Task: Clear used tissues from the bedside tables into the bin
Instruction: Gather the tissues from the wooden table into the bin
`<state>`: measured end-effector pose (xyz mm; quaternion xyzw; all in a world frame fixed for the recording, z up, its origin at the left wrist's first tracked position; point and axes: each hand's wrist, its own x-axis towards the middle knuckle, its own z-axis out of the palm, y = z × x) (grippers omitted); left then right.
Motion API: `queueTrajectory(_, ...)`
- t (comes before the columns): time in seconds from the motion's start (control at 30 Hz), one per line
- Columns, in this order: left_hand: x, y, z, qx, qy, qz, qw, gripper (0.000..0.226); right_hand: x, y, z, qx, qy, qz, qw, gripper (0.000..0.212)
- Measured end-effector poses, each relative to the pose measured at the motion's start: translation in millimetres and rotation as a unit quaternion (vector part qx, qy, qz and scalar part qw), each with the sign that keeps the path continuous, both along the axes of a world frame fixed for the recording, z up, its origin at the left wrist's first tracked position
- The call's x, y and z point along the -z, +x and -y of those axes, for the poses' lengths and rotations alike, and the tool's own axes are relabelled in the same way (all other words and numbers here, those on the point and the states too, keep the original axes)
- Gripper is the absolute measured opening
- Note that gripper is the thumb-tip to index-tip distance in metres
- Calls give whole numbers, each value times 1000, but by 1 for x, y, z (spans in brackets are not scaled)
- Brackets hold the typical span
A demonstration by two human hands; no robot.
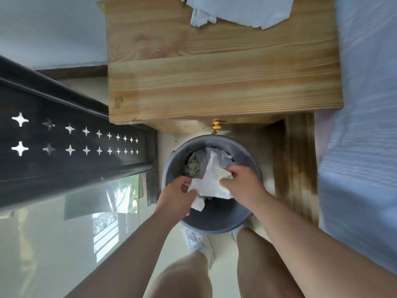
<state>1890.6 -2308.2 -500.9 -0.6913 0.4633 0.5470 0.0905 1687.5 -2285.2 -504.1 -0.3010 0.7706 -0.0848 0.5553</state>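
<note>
A round grey bin [217, 222] stands on the floor in front of the wooden bedside table [223, 82]. Both hands hold a crumpled white tissue [211, 181] over the bin's opening. My left hand [177, 195] grips its left lower edge, and my right hand [242, 183] is closed on its right side. More crumpled tissue [196, 163] lies inside the bin, partly hidden by the held one. At the table's far edge lies white paper or tissue [240, 9], cut off by the frame.
A bed with a pale blue cover [365, 125] runs along the right. A dark bench or rail with star cut-outs [71, 143] stands at the left. The table's small drawer knob [216, 126] sticks out just above the bin. My feet in white shoes [197, 241] stand by the bin.
</note>
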Motion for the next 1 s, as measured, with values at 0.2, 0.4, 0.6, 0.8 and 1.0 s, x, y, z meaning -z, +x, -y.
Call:
queueTrajectory(0.2, 1, 10, 3, 5, 31, -3, 1000, 34, 7, -3, -3, -11, 57, 20, 998, 62)
queueTrajectory(0.4, -34, -5, 14, -5, -36, 21, 999, 19, -40, -16, 8, 3, 31, 1, 1000, 41)
queueTrajectory(0.6, -105, -37, 54, -17, -134, 5, 991, 24, -115, -34, 52, 36, -110, -33, 993, 14)
queueTrajectory(0.8, -157, -63, 121, -23, -240, -81, 967, 23, -188, -63, 122, 6, -273, -45, 961, 20)
queueTrajectory(1.0, -166, -79, 210, -25, -315, -60, 947, 17, -193, -96, 210, 0, -309, -131, 942, 20)
